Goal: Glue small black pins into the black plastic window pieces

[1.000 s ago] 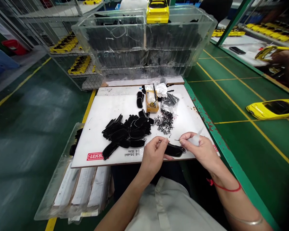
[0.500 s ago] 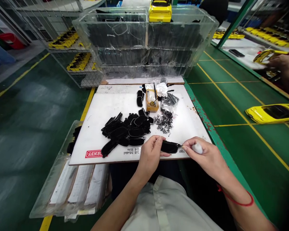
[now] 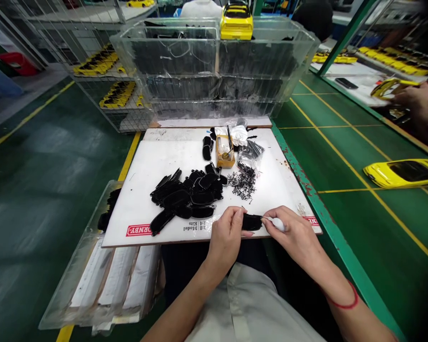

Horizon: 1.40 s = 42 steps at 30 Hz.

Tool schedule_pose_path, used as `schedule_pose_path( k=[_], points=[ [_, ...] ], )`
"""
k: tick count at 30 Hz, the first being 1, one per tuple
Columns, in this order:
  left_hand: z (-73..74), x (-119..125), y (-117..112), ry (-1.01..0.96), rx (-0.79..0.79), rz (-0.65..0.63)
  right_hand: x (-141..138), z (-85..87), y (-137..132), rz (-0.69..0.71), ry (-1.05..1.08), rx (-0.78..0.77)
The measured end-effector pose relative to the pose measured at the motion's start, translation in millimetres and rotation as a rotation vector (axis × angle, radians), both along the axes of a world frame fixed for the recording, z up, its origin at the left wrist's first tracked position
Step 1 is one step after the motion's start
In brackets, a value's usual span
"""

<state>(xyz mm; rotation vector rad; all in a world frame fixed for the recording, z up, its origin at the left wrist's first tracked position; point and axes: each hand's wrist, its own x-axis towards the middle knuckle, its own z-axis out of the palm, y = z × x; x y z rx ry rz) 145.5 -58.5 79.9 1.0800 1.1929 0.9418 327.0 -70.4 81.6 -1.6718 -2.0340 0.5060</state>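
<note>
Near the front edge of the white board, my left hand [image 3: 227, 233] grips one end of a flat black plastic part [image 3: 252, 222] between thumb and fingers. At the part's other end is my right hand [image 3: 293, 232], closed around a small white bottle [image 3: 278, 223] whose narrow tip points toward the part. Whether the tip touches the part I cannot tell. To the left lies a heap of similar black parts [image 3: 176, 197]. Beyond my hands is a scatter of tiny black pin-like pieces [image 3: 243, 181].
A small yellow box [image 3: 225, 161] with a thin tool stands behind the pins, beside a clear plastic bag [image 3: 250, 154]. Large clear bins [image 3: 178, 57] border the board's far side. On the right sits a yellow model car [image 3: 404, 172]; another person's hand [image 3: 415, 97] works farther off.
My right hand has moved left, closer to my left hand, and the bottle's tip is now right by the black part's end. The part appears turned slightly in my left hand.
</note>
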Motion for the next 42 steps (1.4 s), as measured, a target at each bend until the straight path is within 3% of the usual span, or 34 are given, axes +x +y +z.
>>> schedule_pose_path(
  k=[3,8,13,18,20,23,27,30,34,42],
  points=[
    [-3.1,-1,-1,-0.037,-0.014,0.022,-6,-4.7,2,-0.049,0.033,0.019],
    [-9.3,-3,0,-0.107,-0.072,0.039,-10,-5.8,10,-0.222,0.235,-0.220],
    [-9.1,-6,6,-0.204,-0.178,0.065,-7,-5.9,10,-0.228,0.679,-0.417],
    [-4.4,-4,8,-0.294,-0.242,0.064,-5,-7.4,0,-0.218,0.794,-0.455],
    [-0.9,-4,8,-0.241,-0.240,0.020,-4,-8.8,-3,-0.244,0.825,-0.441],
    [6.8,-8,9,-0.008,-0.159,-0.123,-5,-10.1,-5,-0.276,0.890,-0.429],
    [19.8,-12,10,0.404,0.202,-0.194,-6,-8.6,-7,-0.304,0.954,-0.421],
    [27.8,-8,11,0.564,0.389,-0.246,-7,-6.3,-9,-0.294,0.961,-0.410],
    [32.3,0,14,0.632,0.421,-0.332,-11,-3.1,-11,-0.280,0.901,-0.366],
    [26.0,3,20,0.540,0.308,-0.305,-18,-3.7,-12,-0.293,0.791,-0.306]
  ],
)
